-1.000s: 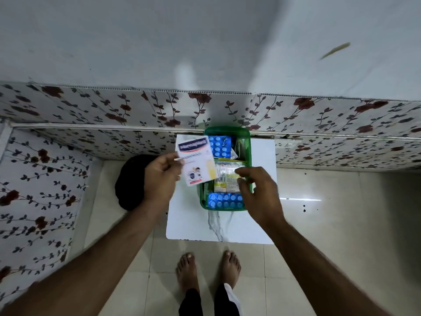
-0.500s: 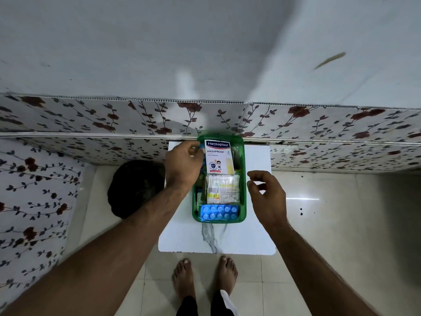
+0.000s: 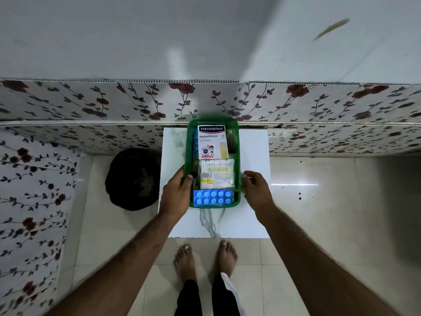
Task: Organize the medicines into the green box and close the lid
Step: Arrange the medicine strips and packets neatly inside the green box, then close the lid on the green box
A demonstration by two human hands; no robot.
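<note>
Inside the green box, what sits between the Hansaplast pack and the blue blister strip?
Head view: a clear packet of cotton swabs lies between the Hansaplast pack and blue blister strip.

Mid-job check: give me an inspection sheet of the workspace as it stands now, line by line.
Surface: white marble-patterned tabletop, bare around the box.
Job's things: green plastic box, lid not seen; inside lie a white Hansaplast plaster pack, a clear packet of cotton swabs and a blue blister strip of tablets.
Clutter: round black object on the floor left of the table.
Grippers: left hand grips the box's left wall; right hand touches its right wall.
Cables: nothing seen.
Surroundings: floral wall panels, pale floor tiles, bare feet.
</note>
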